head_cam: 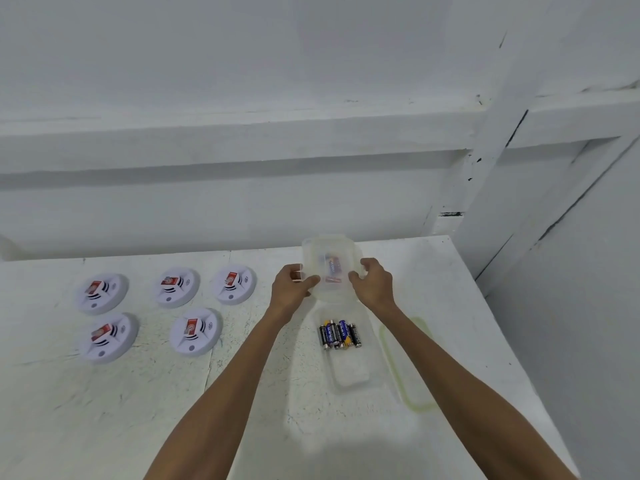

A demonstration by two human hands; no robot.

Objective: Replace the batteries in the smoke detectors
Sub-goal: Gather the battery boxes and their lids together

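1. The left hand (292,285) grips the left side of a clear tub (329,289), with its fingers curled round the wall.
2. The right hand (372,284) grips the tub's right side the same way.
3. Inside the held tub lie a few light-labelled batteries (333,266), blurred by the plastic.
4. Just nearer the person, a second clear tray (349,375) rests on the white table (138,410) and holds a cluster of dark batteries (339,334) at its far end.
5. A green-rimmed lid (408,375) lies flat just right of that tray.
6. Well to the left sit five smoke detectors, a back row of three (176,287) and a front row of two (195,332).
7. Each carries a small red block (191,326), possibly a battery.
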